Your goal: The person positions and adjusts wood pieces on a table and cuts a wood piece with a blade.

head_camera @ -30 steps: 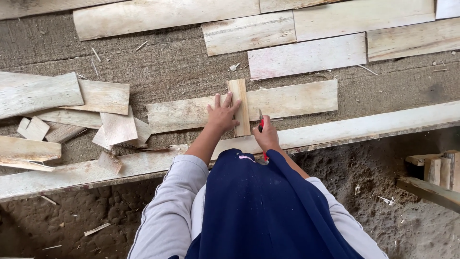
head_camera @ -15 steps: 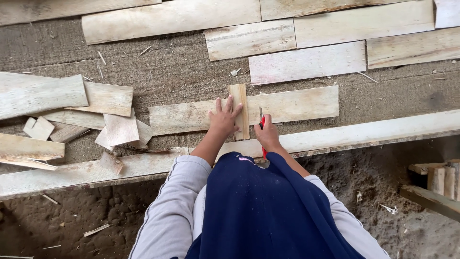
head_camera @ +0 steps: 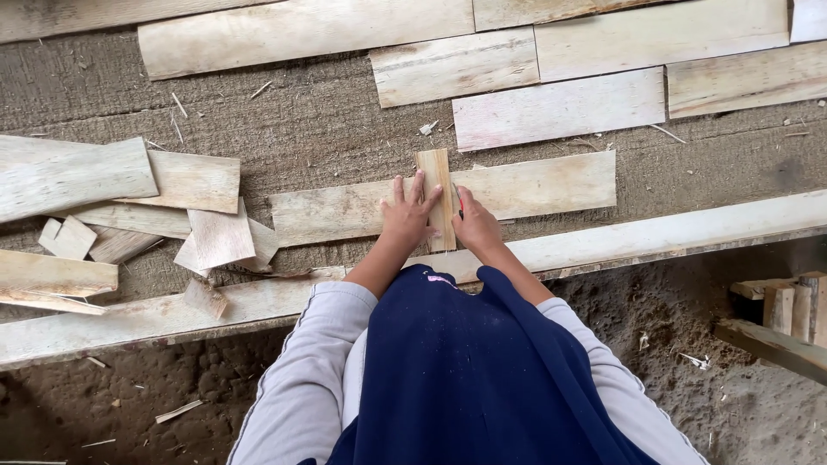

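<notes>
Fingers point(head_camera: 415, 191) spread — flat on slat point(head_camera: 438, 200)

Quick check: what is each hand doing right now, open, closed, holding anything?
Left hand: open, fingers spread flat on the short upright pale wooden strip.
Right hand: closed around a thin red marking tool beside the strip.

Short strip point(head_camera: 438, 198) crosswise on long plank point(head_camera: 534, 185); left hand point(head_camera: 407, 213) on both, right hand point(head_camera: 476, 226) just right; offcut pile point(head_camera: 129, 215) far left; board row point(head_camera: 560, 108) beyond.
</notes>
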